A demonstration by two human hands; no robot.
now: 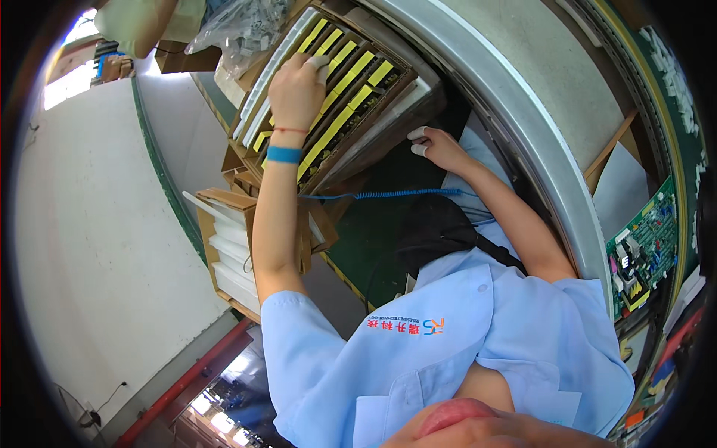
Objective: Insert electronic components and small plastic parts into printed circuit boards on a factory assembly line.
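My left hand point(299, 91) reaches over a cardboard box point(399, 81) packed with upright dark parts in rows, topped by yellow strips point(342, 95). Its fingers are bent down at the rows, closed, and their tips are hidden, so what they pinch cannot be made out. A blue wrist strap point(284, 154) circles that wrist, and a coiled blue cord point(407, 193) runs across below the box. My right hand point(442, 151) hangs in the air right of the box. Its fingers, tipped with white finger cots, are slightly bent and apart, with nothing between them.
Beside my left forearm stands a second carton point(228, 246) with white sheets inside. A clear plastic bag point(243, 31) lies behind the first box. A curved metal edge point(556, 134) borders the right, with a green circuit board point(646, 243) beyond. A white panel point(89, 209) fills the left.
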